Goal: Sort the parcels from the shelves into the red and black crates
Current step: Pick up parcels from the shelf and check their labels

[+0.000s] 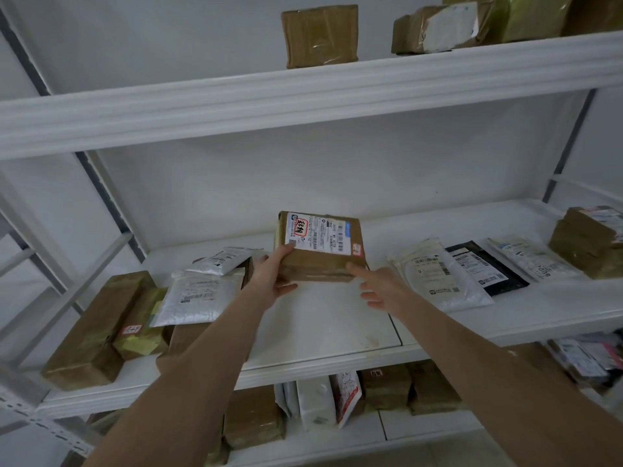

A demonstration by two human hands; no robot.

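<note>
A brown cardboard parcel (323, 254) with a white shipping label sits tilted on the middle shelf (330, 328), its front edge raised. My left hand (273, 274) grips its left front corner, thumb on top and fingers underneath. My right hand (377, 284) is at the parcel's right front corner with fingers spread, the index finger touching the box edge. No red or black crate is in view.
Left on the same shelf lie brown boxes (97, 328) and white bubble mailers (199, 294). To the right are white mailers (435, 278), a black one (485, 267) and a brown box (590, 241). More parcels stand on the top shelf (320, 35) and the lower shelf (384, 389).
</note>
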